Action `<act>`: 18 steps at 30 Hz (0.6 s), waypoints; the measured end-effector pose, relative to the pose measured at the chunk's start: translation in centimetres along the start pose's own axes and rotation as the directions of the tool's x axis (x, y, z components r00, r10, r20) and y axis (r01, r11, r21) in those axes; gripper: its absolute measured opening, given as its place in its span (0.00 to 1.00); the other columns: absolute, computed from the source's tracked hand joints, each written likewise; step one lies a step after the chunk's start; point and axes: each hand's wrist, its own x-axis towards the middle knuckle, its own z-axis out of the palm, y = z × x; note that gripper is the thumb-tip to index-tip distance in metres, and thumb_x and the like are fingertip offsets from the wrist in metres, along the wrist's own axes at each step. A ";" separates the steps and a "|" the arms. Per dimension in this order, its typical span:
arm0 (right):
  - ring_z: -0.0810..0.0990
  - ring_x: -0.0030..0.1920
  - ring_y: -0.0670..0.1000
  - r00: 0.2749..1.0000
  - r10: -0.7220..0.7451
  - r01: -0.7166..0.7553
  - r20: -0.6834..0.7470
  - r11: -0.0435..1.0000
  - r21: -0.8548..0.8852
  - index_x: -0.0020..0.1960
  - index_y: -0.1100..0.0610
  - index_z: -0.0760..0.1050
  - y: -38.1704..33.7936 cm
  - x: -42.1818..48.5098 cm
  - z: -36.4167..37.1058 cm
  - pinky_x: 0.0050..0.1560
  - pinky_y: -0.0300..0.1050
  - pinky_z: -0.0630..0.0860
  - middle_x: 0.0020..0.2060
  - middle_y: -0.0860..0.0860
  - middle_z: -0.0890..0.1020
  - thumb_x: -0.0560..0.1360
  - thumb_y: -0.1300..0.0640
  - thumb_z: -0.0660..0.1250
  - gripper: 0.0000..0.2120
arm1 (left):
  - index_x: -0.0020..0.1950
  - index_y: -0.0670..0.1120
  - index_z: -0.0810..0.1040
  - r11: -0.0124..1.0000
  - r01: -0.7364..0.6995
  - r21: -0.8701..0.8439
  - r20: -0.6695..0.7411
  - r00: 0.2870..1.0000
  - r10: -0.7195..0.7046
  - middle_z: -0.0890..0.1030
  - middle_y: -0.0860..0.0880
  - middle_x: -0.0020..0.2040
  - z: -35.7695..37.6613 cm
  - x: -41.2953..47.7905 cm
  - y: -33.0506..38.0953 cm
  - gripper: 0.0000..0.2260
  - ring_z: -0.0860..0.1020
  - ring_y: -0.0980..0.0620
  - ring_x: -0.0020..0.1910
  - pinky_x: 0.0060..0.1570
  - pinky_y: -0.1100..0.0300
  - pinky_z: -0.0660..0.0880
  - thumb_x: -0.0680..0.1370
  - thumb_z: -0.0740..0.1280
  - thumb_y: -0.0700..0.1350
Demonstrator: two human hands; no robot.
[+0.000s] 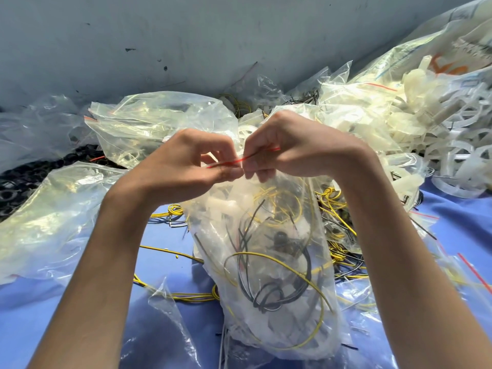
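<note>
Two bare hands meet at the mouth of a clear zip bag (269, 265) that stands on a blue cloth (48, 323), stuffed with yellow and black wires and white plastic pieces. The left hand (197, 162) pinches the bag's red zip strip (234, 161) between thumb and curled fingers; the right hand (288, 150) pinches the same strip just beside it, fingertips nearly touching. Left of the bag lie crumpled empty bags (61, 217); right of it, a heap of white plastic parts (452, 155); loose yellow wires (174, 209) trail beside its left edge. This looks like the sealing step, though opening cannot be ruled out. The next move likely calls for running the pinches apart along the strip, with the wires kept clear of the seam
</note>
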 end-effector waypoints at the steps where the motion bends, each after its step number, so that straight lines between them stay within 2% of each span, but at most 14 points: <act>1: 0.76 0.28 0.41 1.000 -0.003 0.003 -0.006 1.000 -0.003 0.38 0.55 0.81 0.0 0.0 0.0 0.33 0.37 0.73 0.26 0.46 0.79 0.74 0.64 0.68 0.08 | 0.35 0.54 0.78 1.000 -0.006 0.008 -0.009 1.000 0.006 0.81 0.52 0.34 0.1 0.0 0.0 0.10 0.75 0.61 0.35 0.44 0.63 0.75 0.73 0.73 0.40; 3: 0.76 0.28 0.41 1.000 -0.007 0.008 -0.028 1.000 0.017 0.38 0.57 0.81 0.1 0.0 0.0 0.32 0.35 0.72 0.25 0.46 0.79 0.74 0.63 0.68 0.07 | 0.34 0.54 0.78 1.000 -0.007 0.000 -0.032 0.999 0.007 0.80 0.54 0.31 0.2 0.0 0.1 0.12 0.74 0.61 0.33 0.38 0.70 0.72 0.73 0.72 0.39; 5: 0.76 0.27 0.41 0.998 -0.002 0.006 -0.062 0.998 0.061 0.38 0.60 0.81 0.3 0.0 0.1 0.32 0.34 0.71 0.25 0.48 0.79 0.74 0.62 0.68 0.07 | 0.35 0.51 0.79 0.998 0.010 -0.062 -0.060 0.998 -0.014 0.80 0.53 0.31 0.3 0.0 0.1 0.09 0.74 0.62 0.32 0.37 0.73 0.70 0.73 0.72 0.40; 7: 0.75 0.27 0.44 0.995 0.007 0.003 -0.097 0.995 0.101 0.37 0.61 0.80 0.5 0.0 0.1 0.32 0.35 0.72 0.25 0.49 0.78 0.75 0.61 0.68 0.09 | 0.38 0.50 0.80 0.988 0.048 -0.147 -0.048 0.997 -0.056 0.81 0.50 0.33 0.1 0.0 0.1 0.04 0.75 0.61 0.33 0.39 0.71 0.71 0.73 0.71 0.45; 10: 0.75 0.27 0.45 0.986 0.001 0.020 -0.164 0.992 0.123 0.37 0.61 0.80 0.7 0.1 0.2 0.32 0.37 0.71 0.25 0.50 0.78 0.76 0.60 0.67 0.10 | 0.41 0.50 0.80 0.990 0.123 -0.075 0.099 0.988 -0.115 0.83 0.54 0.36 -0.4 -0.2 -0.5 0.12 0.77 0.62 0.37 0.39 0.72 0.69 0.72 0.69 0.58; 12: 0.74 0.27 0.44 0.975 -0.018 0.043 -0.220 0.993 0.111 0.37 0.61 0.80 0.7 0.2 0.3 0.31 0.36 0.70 0.24 0.49 0.77 0.76 0.59 0.67 0.11 | 0.43 0.48 0.78 0.979 0.201 -0.044 0.255 0.949 -0.183 0.84 0.55 0.41 -0.6 -0.4 -0.8 0.16 0.79 0.59 0.43 0.47 0.66 0.72 0.71 0.68 0.61; 14: 0.74 0.27 0.44 0.960 -0.034 0.067 -0.279 0.992 0.110 0.37 0.60 0.80 0.6 0.3 0.4 0.32 0.36 0.70 0.24 0.48 0.77 0.76 0.59 0.66 0.11 | 0.41 0.48 0.80 0.966 0.249 -0.072 0.355 0.911 -0.208 0.85 0.52 0.43 -0.5 -0.5 -0.8 0.15 0.81 0.56 0.46 0.51 0.62 0.74 0.70 0.69 0.60; 16: 0.73 0.27 0.44 0.942 -0.048 0.091 -0.333 0.989 0.116 0.37 0.61 0.80 0.6 0.5 0.6 0.31 0.37 0.70 0.24 0.47 0.76 0.75 0.59 0.66 0.11 | 0.39 0.46 0.82 0.969 0.221 -0.111 0.364 0.916 -0.167 0.85 0.49 0.42 -0.1 -0.4 -0.4 0.15 0.81 0.56 0.44 0.48 0.62 0.74 0.72 0.68 0.58; 18: 0.72 0.27 0.44 0.925 -0.057 0.105 -0.375 0.988 0.109 0.36 0.61 0.80 0.6 0.6 0.5 0.31 0.38 0.69 0.24 0.47 0.75 0.75 0.59 0.66 0.10 | 0.43 0.37 0.80 0.970 0.188 -0.156 0.341 0.932 -0.125 0.85 0.45 0.42 0.3 -0.1 0.2 0.21 0.81 0.48 0.44 0.49 0.56 0.75 0.75 0.66 0.56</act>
